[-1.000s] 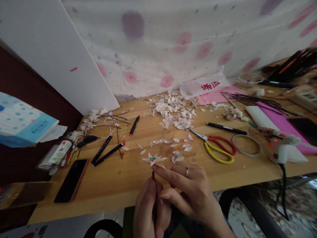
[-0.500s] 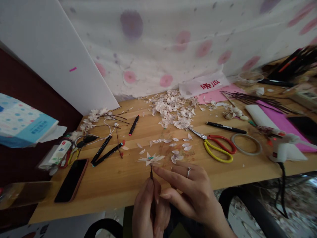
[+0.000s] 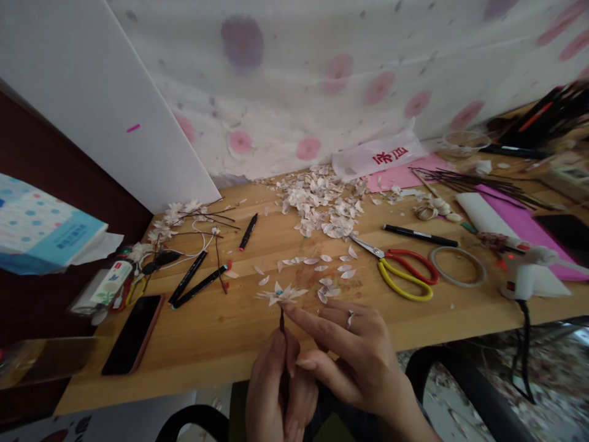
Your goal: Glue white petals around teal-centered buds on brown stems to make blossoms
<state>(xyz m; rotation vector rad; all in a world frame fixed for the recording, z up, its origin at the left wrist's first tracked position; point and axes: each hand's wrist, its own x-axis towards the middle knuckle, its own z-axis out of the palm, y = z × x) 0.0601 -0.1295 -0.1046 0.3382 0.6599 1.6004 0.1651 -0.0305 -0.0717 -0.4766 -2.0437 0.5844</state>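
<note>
My left hand (image 3: 281, 387) is closed around the thin dark stem of a handmade flower (image 3: 282, 294), which stands upright above the fingers. Its pale pointed petals spread around a small green centre. My right hand (image 3: 352, 353), with a ring on one finger, reaches in from the right. Its index fingertip touches or nearly touches the flower just under the petals, while the thumb stays apart from it. Beyond the right hand lie several loose petals (image 3: 323, 259), with a small cluster of them (image 3: 327, 290) close to its knuckles.
A petal heap (image 3: 322, 199) lies at the back. To the right are red-and-yellow scissors (image 3: 405, 270), a tape ring (image 3: 458, 266) and a glue gun (image 3: 522, 273). On the left are a phone (image 3: 133, 334), markers (image 3: 200, 287) and finished flowers on stems (image 3: 172, 221).
The flower has tilted slightly, its petals shifting a little around the centre. Both hands stay almost where they were.
</note>
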